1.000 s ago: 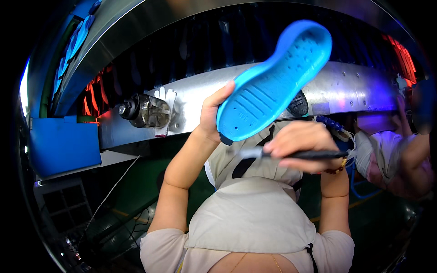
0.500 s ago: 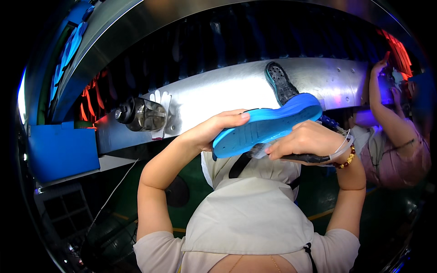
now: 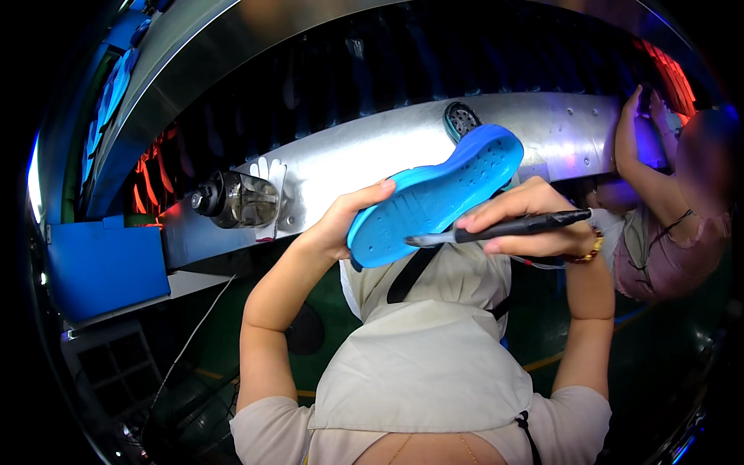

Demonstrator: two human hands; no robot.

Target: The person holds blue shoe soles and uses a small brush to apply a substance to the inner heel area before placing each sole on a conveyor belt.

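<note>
A blue shoe sole [image 3: 434, 194] with a raised rim and small holes is tilted in front of my chest. My left hand [image 3: 351, 221] grips its left end, thumb over the rim. Closed around the dark handle of a brush [image 3: 519, 225] is my right hand [image 3: 535, 221]. The brush's bristles rest at the sole's inner face, near its lower edge. Behind the sole's far end, a black perforated shoe part [image 3: 463, 118] lies on the metal bench, partly hidden by the sole.
The metal bench [image 3: 364, 151] curves across in front of me. On its left are a dark transparent bottle [image 3: 240, 199] and a white glove [image 3: 273, 174]. A blue box [image 3: 108, 267] stands at far left. At right, a person in pink [image 3: 659, 263] works at the bench.
The sole has turned so its inner face shows more, and its far end has risen. My right hand has swung the brush round, bristles now against the inner face.
</note>
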